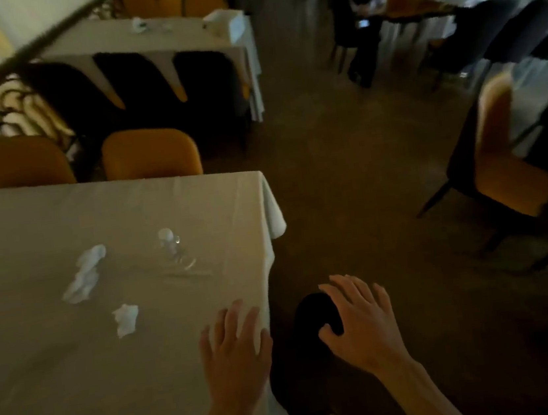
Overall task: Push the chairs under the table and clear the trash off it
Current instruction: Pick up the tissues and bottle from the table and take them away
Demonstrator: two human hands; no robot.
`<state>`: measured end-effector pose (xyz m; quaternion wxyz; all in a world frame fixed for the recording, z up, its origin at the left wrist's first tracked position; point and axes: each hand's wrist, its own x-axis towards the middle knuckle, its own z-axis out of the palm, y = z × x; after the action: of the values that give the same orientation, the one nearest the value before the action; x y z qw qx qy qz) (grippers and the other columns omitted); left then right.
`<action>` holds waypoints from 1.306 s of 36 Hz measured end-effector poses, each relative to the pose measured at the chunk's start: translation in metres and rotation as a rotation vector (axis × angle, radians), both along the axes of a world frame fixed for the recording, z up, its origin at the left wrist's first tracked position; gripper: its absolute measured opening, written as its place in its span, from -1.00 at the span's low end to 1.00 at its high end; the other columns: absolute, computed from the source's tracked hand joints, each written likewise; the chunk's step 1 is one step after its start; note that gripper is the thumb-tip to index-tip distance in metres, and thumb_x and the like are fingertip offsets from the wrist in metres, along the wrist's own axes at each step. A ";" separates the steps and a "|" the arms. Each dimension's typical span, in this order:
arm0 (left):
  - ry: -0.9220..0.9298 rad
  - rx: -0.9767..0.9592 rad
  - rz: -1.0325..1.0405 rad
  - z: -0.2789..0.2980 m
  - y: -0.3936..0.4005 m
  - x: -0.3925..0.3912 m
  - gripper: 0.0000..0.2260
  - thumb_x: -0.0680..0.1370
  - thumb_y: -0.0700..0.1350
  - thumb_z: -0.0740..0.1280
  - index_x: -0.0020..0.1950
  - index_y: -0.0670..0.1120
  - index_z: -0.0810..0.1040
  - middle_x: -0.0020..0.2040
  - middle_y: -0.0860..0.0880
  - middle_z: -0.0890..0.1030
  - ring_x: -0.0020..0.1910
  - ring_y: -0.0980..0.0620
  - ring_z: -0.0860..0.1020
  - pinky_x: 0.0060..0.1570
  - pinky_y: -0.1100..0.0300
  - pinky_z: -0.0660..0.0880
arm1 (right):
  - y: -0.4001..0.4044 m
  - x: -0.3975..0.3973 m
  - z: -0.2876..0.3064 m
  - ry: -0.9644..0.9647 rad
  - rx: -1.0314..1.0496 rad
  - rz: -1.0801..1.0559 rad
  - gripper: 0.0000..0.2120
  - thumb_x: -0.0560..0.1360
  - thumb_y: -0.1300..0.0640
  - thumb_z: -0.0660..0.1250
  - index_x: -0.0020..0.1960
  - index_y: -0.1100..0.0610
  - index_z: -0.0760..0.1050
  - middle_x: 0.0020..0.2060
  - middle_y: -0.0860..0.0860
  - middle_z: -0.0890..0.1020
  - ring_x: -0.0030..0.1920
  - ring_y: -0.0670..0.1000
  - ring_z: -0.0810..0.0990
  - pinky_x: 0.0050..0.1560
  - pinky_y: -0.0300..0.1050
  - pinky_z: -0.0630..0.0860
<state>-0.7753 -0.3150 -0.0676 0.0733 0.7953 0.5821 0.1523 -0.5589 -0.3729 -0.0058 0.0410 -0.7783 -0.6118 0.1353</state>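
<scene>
Dim dining-room floor is showing beside the table (pixel 80 386), where two napkins (pixel 84 275) and a tipped glass (pixel 170 244) are lying near its right end. Both hands, left (pixel 237 353) and right (pixel 362 320), are hovering spread and empty by the near corner, the right over a dark chair back (pixel 308 313); judging by this, the chair step is in hand, and next that chair needs grasping and pushing in.

left hand (pixel 236 350) flat, right hand (pixel 359 321) spread, fingers relaxed
</scene>
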 end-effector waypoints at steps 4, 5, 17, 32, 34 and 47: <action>0.020 -0.016 0.162 0.005 0.000 0.005 -0.63 0.50 0.13 0.17 0.25 0.12 0.53 0.37 0.00 0.49 0.30 -0.09 0.44 0.23 -0.11 0.34 | 0.040 0.026 0.000 -0.013 0.010 0.163 -0.33 0.46 -0.30 0.13 0.52 -0.14 0.12 0.54 -0.10 0.15 0.55 -0.03 0.02 0.52 0.21 -0.02; 0.022 -0.017 0.202 0.006 -0.001 0.004 -0.64 0.50 0.13 0.19 0.25 0.12 0.53 0.37 0.01 0.49 0.30 -0.10 0.45 0.23 -0.12 0.34 | 0.051 0.030 0.000 -0.007 0.014 0.192 -0.33 0.46 -0.29 0.13 0.52 -0.14 0.12 0.54 -0.11 0.15 0.55 -0.03 0.03 0.52 0.21 -0.01; 0.012 -0.037 0.571 0.001 0.025 -0.025 -0.64 0.46 0.10 0.25 0.22 0.10 0.56 0.35 -0.01 0.52 0.29 -0.12 0.48 0.20 -0.15 0.38 | 0.171 -0.008 -0.011 0.101 0.052 0.534 -0.32 0.37 -0.34 0.05 0.46 -0.16 0.20 0.49 -0.11 0.26 0.51 -0.03 0.15 0.49 0.21 0.07; -0.055 -0.181 0.850 -0.055 0.105 -0.062 -0.64 0.48 0.12 0.18 0.23 0.13 0.54 0.37 0.01 0.49 0.33 -0.10 0.45 0.26 -0.17 0.34 | 0.313 -0.052 -0.060 0.044 0.000 0.708 -0.38 0.37 -0.27 0.18 0.40 -0.11 0.35 0.39 -0.10 0.42 0.41 -0.02 0.33 0.39 0.16 0.23; -0.042 -0.187 0.883 -0.061 0.116 -0.069 -0.64 0.49 0.11 0.17 0.23 0.11 0.55 0.37 -0.01 0.49 0.33 -0.11 0.44 0.26 -0.16 0.33 | 0.337 -0.056 -0.068 0.033 0.000 0.738 -0.38 0.37 -0.28 0.16 0.39 -0.10 0.36 0.38 -0.08 0.43 0.40 -0.01 0.35 0.38 0.17 0.25; -0.047 -0.146 1.101 -0.122 0.186 -0.106 -0.63 0.49 0.01 0.19 0.30 0.05 0.45 0.34 -0.08 0.50 0.29 -0.16 0.46 0.24 -0.17 0.34 | 0.500 -0.108 -0.176 0.033 0.025 0.952 -0.53 0.44 -0.07 0.32 0.32 0.03 0.47 0.29 0.06 0.55 0.29 0.11 0.50 0.22 0.26 0.43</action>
<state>-0.8814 -0.1292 -0.1893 0.0506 0.3628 0.9191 0.1452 -0.6665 0.1269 -0.1817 -0.0064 -0.4087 -0.9012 0.1438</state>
